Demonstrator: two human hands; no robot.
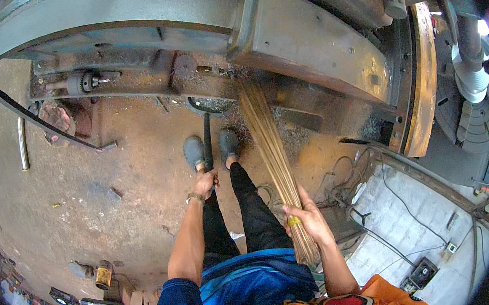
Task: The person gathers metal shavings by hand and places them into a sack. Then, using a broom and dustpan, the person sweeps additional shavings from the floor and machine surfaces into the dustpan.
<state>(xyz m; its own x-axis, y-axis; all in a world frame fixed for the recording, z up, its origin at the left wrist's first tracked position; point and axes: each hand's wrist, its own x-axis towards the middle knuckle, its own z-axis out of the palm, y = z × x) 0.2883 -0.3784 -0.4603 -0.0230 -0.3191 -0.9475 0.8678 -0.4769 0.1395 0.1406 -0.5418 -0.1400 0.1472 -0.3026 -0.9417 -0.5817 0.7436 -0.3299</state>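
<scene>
My left hand (205,183) is closed around the dark straight handle of a long-handled round pan (211,106). The pan's dark-rimmed head lies under the machine's ledge and has metal shavings in it. In my right hand (310,220) is a stick broom (273,149), a bundle of thin tan sticks bound with a yellow band near the grip. Its far end reaches the rusty machine ledge (205,88), just right of the pan, among scattered shavings. The exact tips of the sticks are hard to make out in the shadow.
A large grey machine (303,33) spans the far side. On its ledge sits a drill chuck (83,82). A metal rod (22,144) lies on the brown floor (111,184) at left. Cables (342,178) coil by a white panel (399,207) at right. Tools and a yellow can (103,274) stand lower left.
</scene>
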